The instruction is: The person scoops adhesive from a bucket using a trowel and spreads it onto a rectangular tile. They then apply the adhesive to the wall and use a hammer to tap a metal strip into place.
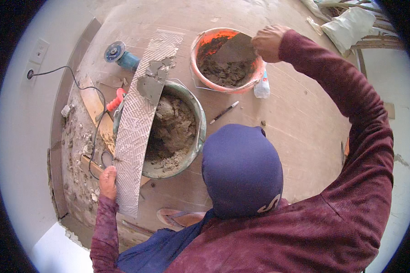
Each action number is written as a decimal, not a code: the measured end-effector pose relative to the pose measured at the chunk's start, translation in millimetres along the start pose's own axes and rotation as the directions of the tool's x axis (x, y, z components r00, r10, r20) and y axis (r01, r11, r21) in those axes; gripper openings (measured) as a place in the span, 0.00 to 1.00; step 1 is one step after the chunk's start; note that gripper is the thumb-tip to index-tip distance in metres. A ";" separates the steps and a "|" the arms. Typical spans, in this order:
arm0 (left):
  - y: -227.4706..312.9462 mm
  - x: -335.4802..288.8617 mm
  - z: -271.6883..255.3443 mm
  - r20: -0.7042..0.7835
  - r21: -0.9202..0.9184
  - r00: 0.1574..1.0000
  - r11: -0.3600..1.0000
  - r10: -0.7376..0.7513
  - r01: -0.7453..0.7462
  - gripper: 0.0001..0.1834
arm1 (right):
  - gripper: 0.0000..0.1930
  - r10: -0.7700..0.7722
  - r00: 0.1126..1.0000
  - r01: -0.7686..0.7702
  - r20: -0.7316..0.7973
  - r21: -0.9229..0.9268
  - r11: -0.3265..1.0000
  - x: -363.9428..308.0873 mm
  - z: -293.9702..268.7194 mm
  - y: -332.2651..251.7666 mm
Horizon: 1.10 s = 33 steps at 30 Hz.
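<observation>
Neither of my own hands shows in the head view. In front of me, seen from behind, crouches a person in a dark blue cap [242, 170] and maroon sleeves. That person's left hand [108, 183] grips the edge of a long tile strip [134, 132] with a ridged back and a smear of grey mortar [151, 85]. The strip slants over a green bucket [200, 132] holding grey-brown mortar. The person's right hand [268, 43] holds a trowel, its handle hidden, with the grey blade [236, 48] over the dark mortar in an orange bucket [255, 81].
Left of the strip lie an angle grinder [123, 56], a red ridged handle [117, 100], wooden boards [94, 107] and rubble. A black cord [102, 98] runs to a wall socket [38, 51]. A marker pen [224, 112] lies between buckets and person. A sandal [173, 218] is lower down.
</observation>
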<state>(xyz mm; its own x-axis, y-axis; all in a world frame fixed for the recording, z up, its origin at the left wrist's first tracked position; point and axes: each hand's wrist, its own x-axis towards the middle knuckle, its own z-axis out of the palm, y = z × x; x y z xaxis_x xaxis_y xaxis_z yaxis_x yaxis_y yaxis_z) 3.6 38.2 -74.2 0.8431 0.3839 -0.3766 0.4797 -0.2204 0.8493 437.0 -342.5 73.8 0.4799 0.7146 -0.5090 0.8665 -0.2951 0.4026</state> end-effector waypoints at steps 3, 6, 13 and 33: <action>-4.1 -6.7 -10.5 0.000 0.108 1.000 0.994 -0.009 0.009 0.18 | 0.12 -0.010 0.976 0.017 0.215 -0.028 0.999 30.9 -32.3 -25.9; -10.2 -7.8 -9.2 -0.073 0.140 0.997 0.990 -0.024 0.034 0.24 | 0.12 -0.117 0.980 0.063 0.162 0.306 0.950 65.3 -0.4 -20.5; -17.1 8.0 -49.0 0.041 -0.159 0.963 0.950 -0.266 0.269 0.31 | 0.09 -0.194 0.981 0.161 0.027 0.457 0.875 89.4 15.8 -31.5; 101.1 8.0 -58.2 -0.062 0.388 0.998 0.922 0.017 0.008 0.28 | 0.09 -0.753 0.657 0.752 -0.032 -0.053 0.657 51.5 39.9 -58.8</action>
<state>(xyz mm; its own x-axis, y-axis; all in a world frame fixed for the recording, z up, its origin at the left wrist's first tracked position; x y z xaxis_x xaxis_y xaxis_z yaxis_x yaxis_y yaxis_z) 44.7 71.2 30.2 0.8346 0.4350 -0.3380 0.5432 -0.5479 0.6362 416.2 -313.6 -6.5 -0.3421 0.7116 -0.6136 0.9231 0.3767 -0.0777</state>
